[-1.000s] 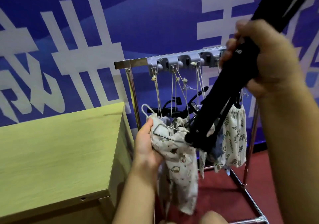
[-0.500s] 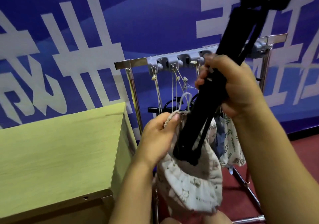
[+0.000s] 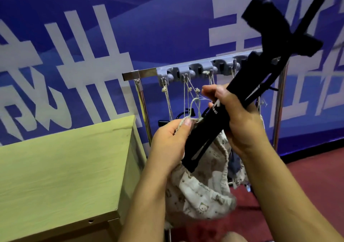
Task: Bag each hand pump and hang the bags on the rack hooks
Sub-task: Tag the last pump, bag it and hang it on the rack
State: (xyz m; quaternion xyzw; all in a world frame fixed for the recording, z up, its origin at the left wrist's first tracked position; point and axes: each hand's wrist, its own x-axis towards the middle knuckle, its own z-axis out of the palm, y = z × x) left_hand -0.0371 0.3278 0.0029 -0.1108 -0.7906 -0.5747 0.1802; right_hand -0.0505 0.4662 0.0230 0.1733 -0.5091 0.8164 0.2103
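My right hand grips the barrel of a black hand pump, which slants from upper right down to lower left. The pump's lower end sits inside the mouth of a cream drawstring bag printed with small bears. My left hand pinches the bag's rim beside its cord loop. Behind them stands the metal rack with a grey hook strip. Other bagged pumps hang from the hooks by cords.
A light green wooden table stands at the left, close to the rack's left post. A blue banner wall with white characters fills the background. The floor is dark red.
The pump has slid further down into the bag and its handle end swung lower and to the right. My left hand kept its pinch on the bag's rim.
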